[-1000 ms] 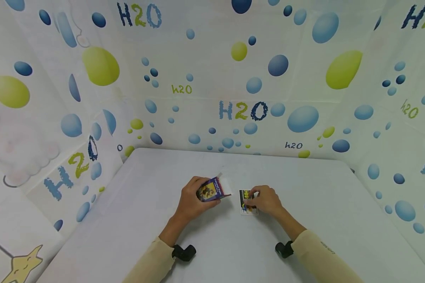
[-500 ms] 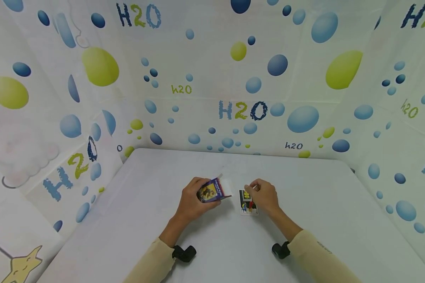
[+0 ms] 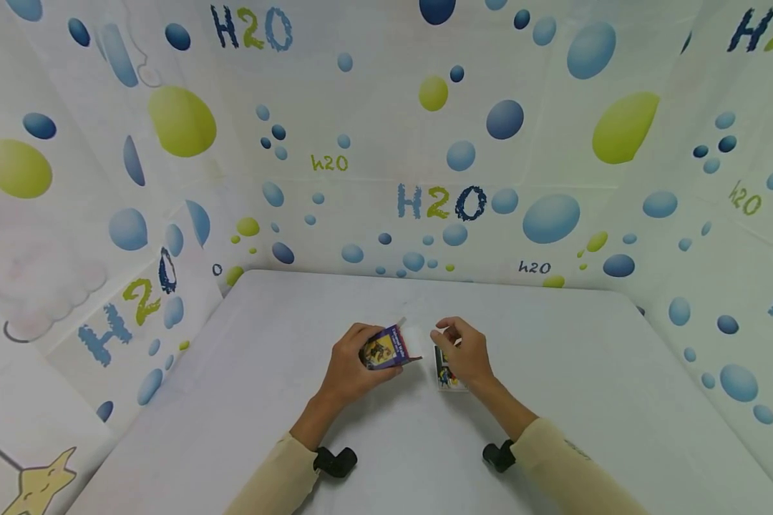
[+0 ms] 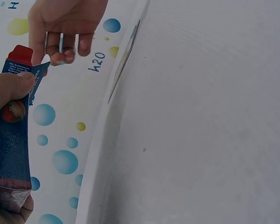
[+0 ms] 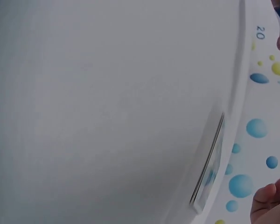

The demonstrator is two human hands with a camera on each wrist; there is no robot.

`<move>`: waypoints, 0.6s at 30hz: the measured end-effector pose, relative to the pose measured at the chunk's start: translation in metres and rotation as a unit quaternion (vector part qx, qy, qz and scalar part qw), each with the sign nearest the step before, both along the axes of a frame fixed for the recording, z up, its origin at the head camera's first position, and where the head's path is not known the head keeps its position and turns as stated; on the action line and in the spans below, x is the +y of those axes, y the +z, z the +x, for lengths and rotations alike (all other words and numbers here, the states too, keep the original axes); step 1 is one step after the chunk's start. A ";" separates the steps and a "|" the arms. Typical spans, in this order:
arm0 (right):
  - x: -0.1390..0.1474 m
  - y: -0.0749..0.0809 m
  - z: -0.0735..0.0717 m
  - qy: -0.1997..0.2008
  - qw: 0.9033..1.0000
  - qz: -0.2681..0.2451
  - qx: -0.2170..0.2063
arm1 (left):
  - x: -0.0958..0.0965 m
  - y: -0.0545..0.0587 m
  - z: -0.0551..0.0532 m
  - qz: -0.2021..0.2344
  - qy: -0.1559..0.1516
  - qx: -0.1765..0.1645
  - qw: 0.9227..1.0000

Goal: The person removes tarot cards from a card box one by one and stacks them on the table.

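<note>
In the head view my left hand (image 3: 348, 363) grips a small blue-purple card box (image 3: 383, 347) with a yellow picture, its end flaps open toward the right. The left wrist view has the thumb lying across the box (image 4: 11, 149) below a red flap. A low stack of picture cards (image 3: 448, 379) lies on the table, partly covered by my right hand (image 3: 467, 355). That hand hovers over the stack's far end with loosely bent fingers, and I see nothing held in them. From the right wrist, the stack (image 5: 207, 163) appears edge-on, apart from the right fingers (image 5: 265, 193).
A white tabletop (image 3: 399, 458) spreads around both hands. Behind it and at the sides hang white sheets (image 3: 386, 93) printed with blue and green drops. Black wrist cameras (image 3: 336, 461) sit at the sleeve cuffs.
My right hand has moved left and away from me, off the cards' middle to above their far end, its fingers lifting away. The left hand and box have hardly moved.
</note>
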State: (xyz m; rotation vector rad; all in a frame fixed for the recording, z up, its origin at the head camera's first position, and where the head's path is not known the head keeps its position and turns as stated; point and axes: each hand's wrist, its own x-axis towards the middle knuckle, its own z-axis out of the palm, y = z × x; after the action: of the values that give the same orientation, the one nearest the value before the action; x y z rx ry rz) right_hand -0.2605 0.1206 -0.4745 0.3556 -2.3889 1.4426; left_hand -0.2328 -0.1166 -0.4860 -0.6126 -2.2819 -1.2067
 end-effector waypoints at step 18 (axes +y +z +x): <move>-0.035 0.009 0.011 0.029 0.998 0.027 0.049 | 0.001 0.001 0.000 0.003 -0.006 0.005 1.000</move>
State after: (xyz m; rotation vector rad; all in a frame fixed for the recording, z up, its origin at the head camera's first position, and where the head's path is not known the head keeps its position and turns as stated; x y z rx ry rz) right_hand -0.2496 0.0858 -0.4655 0.5024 -2.3595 1.3551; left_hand -0.2325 -0.1159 -0.4855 -0.6307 -2.2678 -1.2141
